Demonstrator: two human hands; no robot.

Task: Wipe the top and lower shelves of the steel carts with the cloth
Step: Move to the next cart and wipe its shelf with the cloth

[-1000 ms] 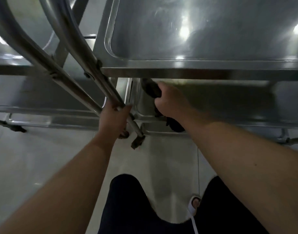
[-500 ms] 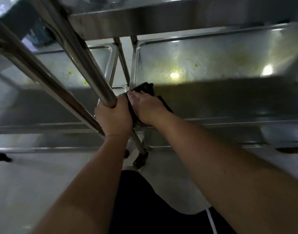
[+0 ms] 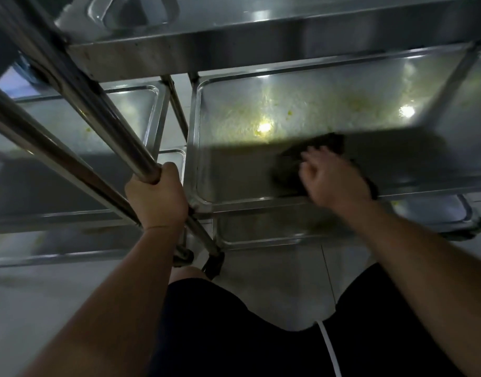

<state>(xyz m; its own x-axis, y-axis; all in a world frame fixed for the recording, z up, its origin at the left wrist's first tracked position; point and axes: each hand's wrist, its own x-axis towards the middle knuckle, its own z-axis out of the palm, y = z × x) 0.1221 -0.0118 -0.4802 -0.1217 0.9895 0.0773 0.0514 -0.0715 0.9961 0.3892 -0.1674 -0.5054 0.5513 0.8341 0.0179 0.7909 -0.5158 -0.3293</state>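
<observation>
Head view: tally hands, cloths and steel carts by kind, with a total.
Hands: 2 (left hand gripping a cart rail, right hand)
Cloths: 1 (dark cloth)
Steel carts: 2 (left cart, right cart)
Total: 5

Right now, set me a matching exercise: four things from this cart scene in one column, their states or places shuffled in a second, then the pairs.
Things:
1. left hand
2. right hand
3. dark cloth
4. middle shelf

States:
A. lies on the shelf under a hand
B. grips the slanted handle tube
C. bears yellowish smears
D. presses the cloth, blurred

Pairs: 1-B, 2-D, 3-A, 4-C
</observation>
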